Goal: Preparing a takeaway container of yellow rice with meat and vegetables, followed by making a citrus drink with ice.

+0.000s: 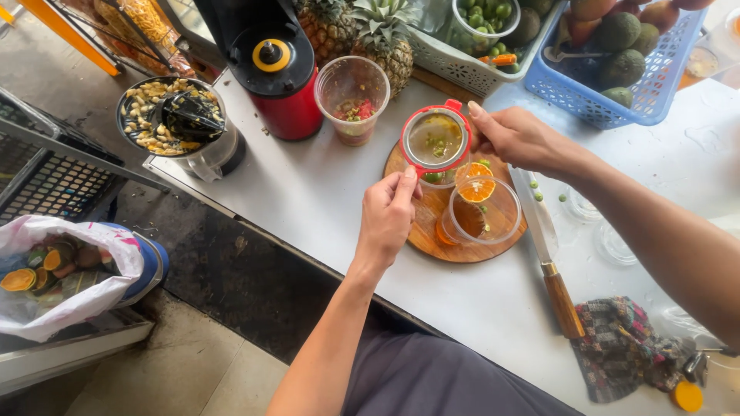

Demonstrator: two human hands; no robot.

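Red-rimmed strainer (435,139) sits over a cup at the round wooden board's (432,231) far edge; I pinch its rim with left hand (388,216) and right hand (518,139). Tilting could spill pulp.

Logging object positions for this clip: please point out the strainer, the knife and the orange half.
strainer (435,139), head view, on its mesh bowl.
knife (539,219), head view, on the flat of the blade.
orange half (476,189), head view, on the cut face.
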